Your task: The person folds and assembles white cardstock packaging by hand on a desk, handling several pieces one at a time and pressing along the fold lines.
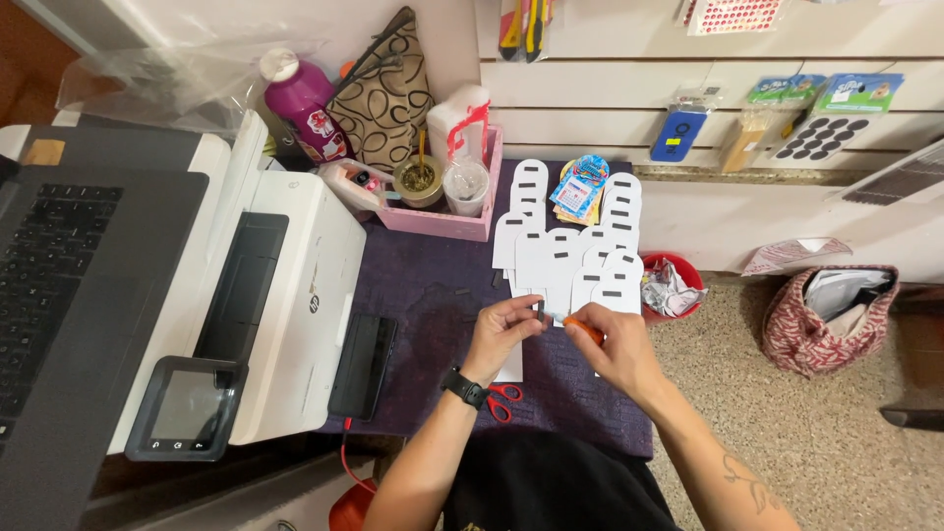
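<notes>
Head view looks straight down on a purple-covered table [433, 285], where both hands meet near its front edge; the left hand [501, 329], with a black watch at the wrist, pinches a small dark strip [540, 308] between thumb and fingertips, held up just off the cloth so the other hand can reach it; the right hand [615, 344] is closed around an orange tool [584, 329], only its tip showing past the fingers, and what kind of tool it is cannot be told; the 2 hands are nearly touching, right beside the nearest of the white cards [580, 261]; these round-topped cards, each with a dark slot-shaped mark near the top, lie fanned and overlapping from the middle of the table toward its far right corner, apparently spread so each stays within reach; a colourful packet [580, 187] rests on the cards at the far end; red scissors [503, 398] lie at the front edge, partly under the left wrist, set aside but close; a black phone [362, 366] sits at the left edge against the white printer [295, 305], a red cable trailing below it; a pink tray [447, 221] at the far edge holds a cup and a small pot, kept clear of the working area; a red bin [672, 285] of crumpled paper stands just off the right edge, handy for scraps; a patterned bag [831, 315] sits on the floor beyond.
</notes>
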